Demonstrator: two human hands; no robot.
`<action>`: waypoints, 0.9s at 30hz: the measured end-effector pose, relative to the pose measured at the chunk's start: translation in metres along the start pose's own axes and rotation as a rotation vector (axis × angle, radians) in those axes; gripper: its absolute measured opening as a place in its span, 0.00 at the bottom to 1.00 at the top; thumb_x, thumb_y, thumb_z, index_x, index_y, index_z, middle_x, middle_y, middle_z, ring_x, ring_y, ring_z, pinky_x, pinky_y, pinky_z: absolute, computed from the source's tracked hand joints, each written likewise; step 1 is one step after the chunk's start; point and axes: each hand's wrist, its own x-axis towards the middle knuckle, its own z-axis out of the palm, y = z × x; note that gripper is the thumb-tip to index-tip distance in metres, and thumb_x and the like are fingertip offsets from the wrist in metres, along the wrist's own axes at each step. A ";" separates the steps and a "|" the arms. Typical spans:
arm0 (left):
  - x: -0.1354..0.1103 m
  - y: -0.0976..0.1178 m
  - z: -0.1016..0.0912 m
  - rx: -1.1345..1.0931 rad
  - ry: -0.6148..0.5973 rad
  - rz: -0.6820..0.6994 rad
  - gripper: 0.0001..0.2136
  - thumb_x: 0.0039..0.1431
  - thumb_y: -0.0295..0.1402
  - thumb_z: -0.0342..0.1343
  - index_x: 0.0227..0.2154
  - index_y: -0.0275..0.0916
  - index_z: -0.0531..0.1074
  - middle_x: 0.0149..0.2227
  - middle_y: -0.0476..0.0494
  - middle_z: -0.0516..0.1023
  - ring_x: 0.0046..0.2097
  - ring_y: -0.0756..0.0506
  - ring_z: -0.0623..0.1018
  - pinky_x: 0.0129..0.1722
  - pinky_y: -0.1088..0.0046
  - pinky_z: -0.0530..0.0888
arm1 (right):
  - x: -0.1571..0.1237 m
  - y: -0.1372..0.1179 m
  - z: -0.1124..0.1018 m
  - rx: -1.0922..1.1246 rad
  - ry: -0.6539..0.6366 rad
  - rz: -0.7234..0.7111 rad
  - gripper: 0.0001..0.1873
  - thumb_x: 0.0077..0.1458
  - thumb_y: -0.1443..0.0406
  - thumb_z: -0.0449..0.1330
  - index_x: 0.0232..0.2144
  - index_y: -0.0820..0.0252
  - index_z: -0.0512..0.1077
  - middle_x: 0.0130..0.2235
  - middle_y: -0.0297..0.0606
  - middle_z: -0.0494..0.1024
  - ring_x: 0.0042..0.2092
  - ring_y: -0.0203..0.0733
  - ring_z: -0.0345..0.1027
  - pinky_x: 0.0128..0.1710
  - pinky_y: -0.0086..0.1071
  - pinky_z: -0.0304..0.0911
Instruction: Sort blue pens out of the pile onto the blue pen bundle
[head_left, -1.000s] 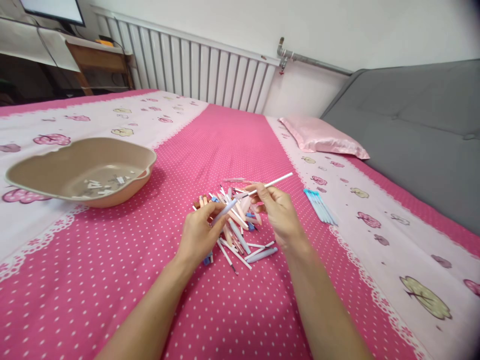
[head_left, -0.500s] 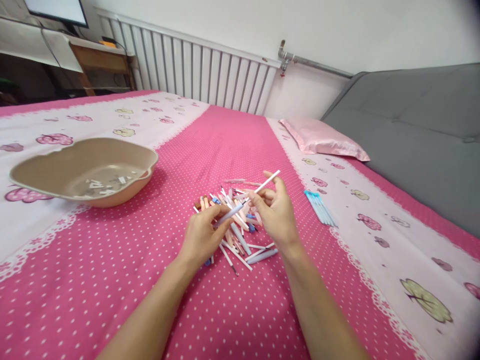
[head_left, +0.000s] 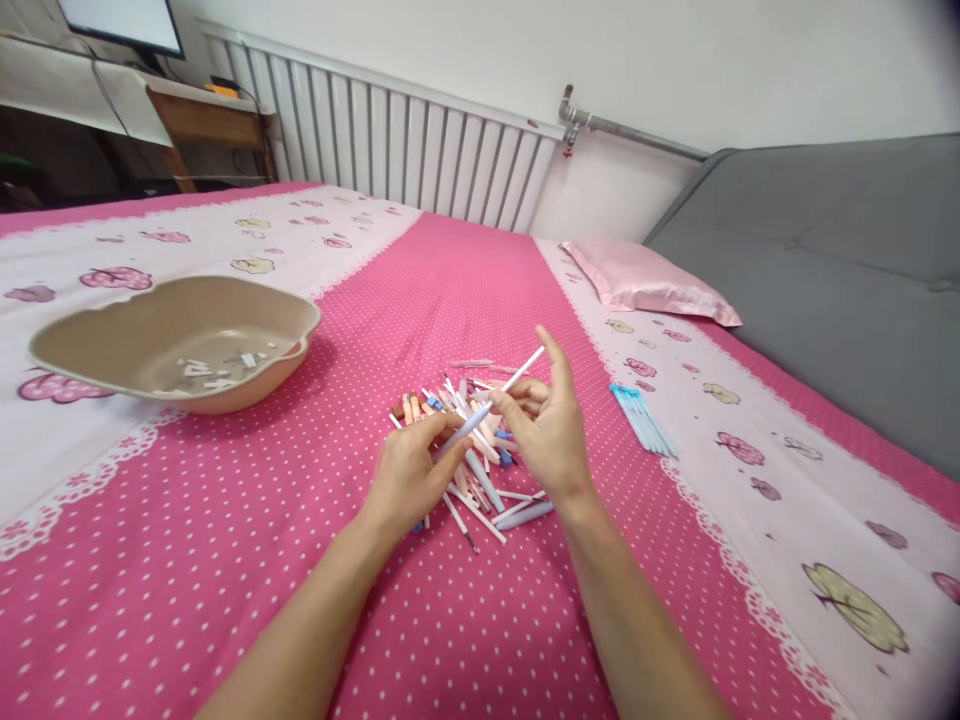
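A heap of loose pen parts (head_left: pixel 471 455), white, pale blue and pink, lies on the pink dotted bedspread (head_left: pixel 420 600). My left hand (head_left: pixel 411 474) is closed on a pale blue pen barrel (head_left: pixel 463 430) just above the heap. My right hand (head_left: pixel 546 428) pinches a thin white refill (head_left: pixel 523 369) between thumb and fingers, its index finger raised. The refill's lower end meets the open end of the barrel. A small row of light blue pens (head_left: pixel 641 417) lies to the right of the heap.
A beige scalloped basin (head_left: pixel 292 318) with a few small white bits in it sits at the left. A pink pillow (head_left: pixel 646 283) and grey headboard (head_left: pixel 832 270) are at the right. A white radiator (head_left: pixel 397 150) lines the far wall; a wooden desk (head_left: pixel 206 125) stands at top left.
My right hand has turned the white refill from nearly level to steeper and drawn it toward the barrel. The two hands have closed in on each other.
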 end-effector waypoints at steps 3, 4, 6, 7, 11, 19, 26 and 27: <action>0.000 0.002 -0.001 -0.016 0.001 -0.005 0.09 0.58 0.37 0.51 0.37 0.39 0.72 0.31 0.47 0.78 0.32 0.47 0.76 0.34 0.72 0.70 | -0.001 0.000 0.000 -0.004 -0.030 0.024 0.38 0.54 0.61 0.57 0.63 0.49 0.44 0.31 0.32 0.73 0.32 0.36 0.70 0.30 0.30 0.67; 0.000 0.002 -0.001 -0.027 0.004 -0.005 0.09 0.58 0.37 0.51 0.37 0.39 0.72 0.31 0.47 0.78 0.32 0.47 0.76 0.34 0.73 0.70 | -0.001 0.001 0.000 -0.011 -0.038 0.024 0.37 0.54 0.60 0.56 0.62 0.50 0.46 0.32 0.33 0.73 0.33 0.37 0.70 0.31 0.30 0.67; 0.000 0.003 -0.001 -0.070 0.015 -0.009 0.09 0.58 0.37 0.51 0.37 0.39 0.72 0.31 0.47 0.78 0.31 0.48 0.76 0.33 0.73 0.71 | -0.001 0.001 0.000 -0.058 -0.086 0.010 0.30 0.56 0.60 0.54 0.60 0.52 0.53 0.34 0.35 0.74 0.35 0.38 0.71 0.32 0.30 0.67; 0.000 0.003 -0.001 -0.097 0.024 -0.013 0.09 0.58 0.37 0.51 0.37 0.39 0.72 0.30 0.47 0.78 0.31 0.48 0.76 0.33 0.73 0.71 | -0.001 0.001 0.000 -0.101 -0.128 -0.006 0.26 0.57 0.60 0.53 0.58 0.52 0.57 0.36 0.36 0.74 0.37 0.38 0.71 0.33 0.30 0.66; 0.000 0.003 -0.002 -0.165 0.083 -0.040 0.09 0.57 0.36 0.52 0.36 0.37 0.72 0.29 0.47 0.78 0.30 0.48 0.76 0.34 0.73 0.71 | -0.001 0.000 0.002 -0.248 -0.268 -0.089 0.22 0.60 0.61 0.49 0.57 0.51 0.61 0.40 0.36 0.75 0.39 0.38 0.71 0.39 0.32 0.65; 0.004 -0.001 -0.010 -0.325 0.416 -0.226 0.10 0.55 0.37 0.54 0.36 0.36 0.72 0.33 0.46 0.77 0.34 0.48 0.76 0.36 0.73 0.71 | -0.001 0.002 0.005 -0.160 -0.188 -0.050 0.20 0.56 0.65 0.54 0.52 0.57 0.65 0.43 0.40 0.76 0.38 0.37 0.72 0.38 0.32 0.66; 0.007 -0.002 -0.014 -0.358 0.591 -0.340 0.08 0.54 0.36 0.55 0.33 0.36 0.71 0.30 0.48 0.75 0.32 0.49 0.75 0.34 0.75 0.71 | -0.011 0.006 0.020 -0.424 -0.437 -0.106 0.15 0.53 0.72 0.55 0.42 0.56 0.73 0.40 0.35 0.78 0.41 0.37 0.71 0.44 0.32 0.62; 0.007 -0.002 -0.014 -0.360 0.597 -0.345 0.08 0.53 0.36 0.55 0.33 0.36 0.71 0.30 0.48 0.75 0.32 0.49 0.75 0.34 0.75 0.71 | -0.013 0.007 0.024 -0.478 -0.459 -0.112 0.15 0.53 0.72 0.55 0.42 0.56 0.73 0.41 0.35 0.78 0.42 0.38 0.71 0.44 0.32 0.61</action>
